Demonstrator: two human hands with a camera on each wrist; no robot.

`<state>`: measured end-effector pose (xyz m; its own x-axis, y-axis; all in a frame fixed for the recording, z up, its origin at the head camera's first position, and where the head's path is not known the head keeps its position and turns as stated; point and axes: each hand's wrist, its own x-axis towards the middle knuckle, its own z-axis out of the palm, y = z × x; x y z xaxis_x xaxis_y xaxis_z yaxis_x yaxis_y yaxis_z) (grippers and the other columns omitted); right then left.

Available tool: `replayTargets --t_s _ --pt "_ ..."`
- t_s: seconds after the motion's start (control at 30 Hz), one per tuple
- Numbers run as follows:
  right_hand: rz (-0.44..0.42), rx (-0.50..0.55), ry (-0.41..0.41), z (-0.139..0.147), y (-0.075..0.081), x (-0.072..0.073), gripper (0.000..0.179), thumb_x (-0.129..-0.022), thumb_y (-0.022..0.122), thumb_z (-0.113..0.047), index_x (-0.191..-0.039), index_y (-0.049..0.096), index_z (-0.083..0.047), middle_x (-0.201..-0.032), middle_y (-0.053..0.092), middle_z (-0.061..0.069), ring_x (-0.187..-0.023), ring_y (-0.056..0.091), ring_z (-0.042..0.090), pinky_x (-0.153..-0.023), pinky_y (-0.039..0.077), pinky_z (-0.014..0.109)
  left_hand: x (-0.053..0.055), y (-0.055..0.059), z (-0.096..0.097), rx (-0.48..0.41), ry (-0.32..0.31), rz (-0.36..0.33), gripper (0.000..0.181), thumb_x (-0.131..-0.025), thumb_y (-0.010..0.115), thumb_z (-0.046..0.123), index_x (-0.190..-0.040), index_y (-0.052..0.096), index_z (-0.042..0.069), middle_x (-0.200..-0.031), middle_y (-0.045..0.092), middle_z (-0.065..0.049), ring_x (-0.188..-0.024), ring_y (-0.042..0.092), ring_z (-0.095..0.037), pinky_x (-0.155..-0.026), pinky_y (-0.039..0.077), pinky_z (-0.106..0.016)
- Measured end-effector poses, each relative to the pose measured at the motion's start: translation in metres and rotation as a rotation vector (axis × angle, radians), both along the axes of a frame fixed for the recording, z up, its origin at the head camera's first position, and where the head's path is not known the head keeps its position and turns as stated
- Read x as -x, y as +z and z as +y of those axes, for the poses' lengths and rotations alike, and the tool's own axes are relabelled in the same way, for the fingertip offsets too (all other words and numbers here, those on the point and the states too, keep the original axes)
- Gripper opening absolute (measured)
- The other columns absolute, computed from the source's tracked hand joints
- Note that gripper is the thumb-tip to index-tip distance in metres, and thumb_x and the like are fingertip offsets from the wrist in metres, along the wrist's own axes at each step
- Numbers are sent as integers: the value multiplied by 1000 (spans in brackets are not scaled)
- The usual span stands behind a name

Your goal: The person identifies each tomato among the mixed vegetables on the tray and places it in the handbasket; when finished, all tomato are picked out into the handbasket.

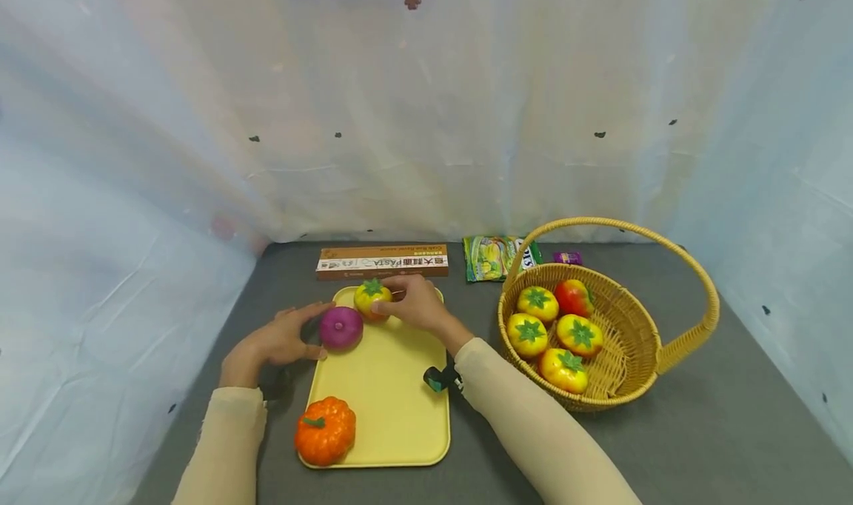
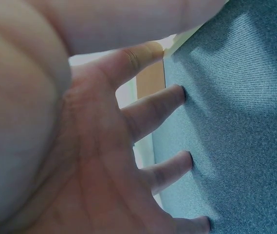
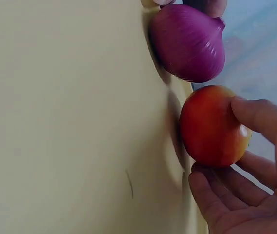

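On the far part of the yellow tray (image 1: 393, 386), my right hand (image 1: 421, 305) holds a toy persimmon (image 1: 369, 295) between thumb and fingers. The right wrist view shows the persimmon's red-orange underside (image 3: 209, 126) close to the tray surface. Just left of it sits a purple onion (image 1: 341, 328). My left hand (image 1: 283, 337) is at the onion's left, thumb and index finger spread around that side; whether they touch it I cannot tell. In the left wrist view its other fingers (image 2: 153, 114) reach down to the grey cloth. An orange pumpkin (image 1: 325, 432) occupies the tray's near left corner.
Right of the tray stands a wicker basket (image 1: 643, 327) with a tall handle, holding several persimmons (image 1: 580, 335) and a red fruit (image 1: 573, 298). Behind are a pasta box (image 1: 383, 262), a green snack bag (image 1: 492, 258) and a small purple packet (image 1: 567, 258). White curtains (image 1: 426, 120) enclose the table.
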<state>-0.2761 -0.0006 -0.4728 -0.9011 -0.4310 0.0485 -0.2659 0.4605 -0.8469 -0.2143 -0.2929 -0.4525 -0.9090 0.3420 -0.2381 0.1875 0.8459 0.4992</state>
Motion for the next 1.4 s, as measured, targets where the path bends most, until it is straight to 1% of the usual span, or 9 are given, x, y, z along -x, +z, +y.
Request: replayTargets --t_s 0.13,0.3,0.57,0.73,0.93,1.07,1.17,1.27,1.4 --pt "2 21 -29 11 6 -11 56 -97 86 -29 -148 70 -12 -140 75 12 -118 78 29 -96 65 35 0 -1 1 -6 5 -11 95 -87 94 28 -166 45 11 -167 44 -33 -151 27 -71 -112 31 -90" --pt "-16 144 -20 38 29 -39 54 -97 86 -26 -146 70 -14 -143 73 11 -124 76 31 -98 65 36 2 -2 0 -4 5 -18 95 -88 93 28 -167 44 12 -167 43 -33 -152 26 -71 -112 31 -91" --pt "15 195 82 124 67 -94 55 -96 86 -15 -147 68 -9 -148 68 11 -135 70 32 -112 58 41 1 -4 -5 -4 -8 4 95 -88 93 29 -167 44 10 -166 44 -35 -149 28 -72 -112 30 -90" --pt "107 53 45 206 85 -128 54 -97 86 -16 -147 68 -12 -146 70 8 -129 72 21 -107 59 29 2 -3 -4 -14 -6 -7 95 -88 92 29 -167 43 12 -167 43 -34 -150 26 -71 -111 30 -91" --pt "185 -258 -102 284 106 -163 52 -99 84 -22 -148 69 -17 -144 72 7 -124 73 10 -98 59 18 2 0 -2 -7 -4 -20 95 -88 92 29 -167 43 12 -168 41 -34 -150 24 -71 -109 30 -92" --pt "191 -444 -141 303 111 -173 54 -96 88 -27 -146 70 -15 -138 75 8 -116 76 18 -90 63 23 2 0 -2 -3 0 -24 95 -88 92 28 -167 43 12 -168 40 -35 -150 23 -71 -109 30 -93" --pt "208 -550 -141 304 109 -174 55 -91 91 -25 -142 73 -13 -130 77 4 -100 73 12 -80 61 27 1 0 -1 -4 -1 -25 95 -88 92 28 -167 43 11 -168 40 -35 -151 23 -71 -110 29 -92" --pt "209 -595 -138 301 107 -173 53 -88 92 -21 -138 76 -11 -124 78 1 -93 65 7 -75 57 27 1 0 -1 -1 1 -28 96 -88 92 29 -168 42 12 -168 40 -35 -151 24 -71 -110 29 -92" --pt "180 -573 -128 297 104 -171 51 -89 91 -21 -137 76 -11 -126 78 1 -103 69 13 -82 61 32 1 -1 0 -1 4 -30 96 -88 92 29 -168 42 12 -168 40 -34 -151 24 -70 -110 30 -92"
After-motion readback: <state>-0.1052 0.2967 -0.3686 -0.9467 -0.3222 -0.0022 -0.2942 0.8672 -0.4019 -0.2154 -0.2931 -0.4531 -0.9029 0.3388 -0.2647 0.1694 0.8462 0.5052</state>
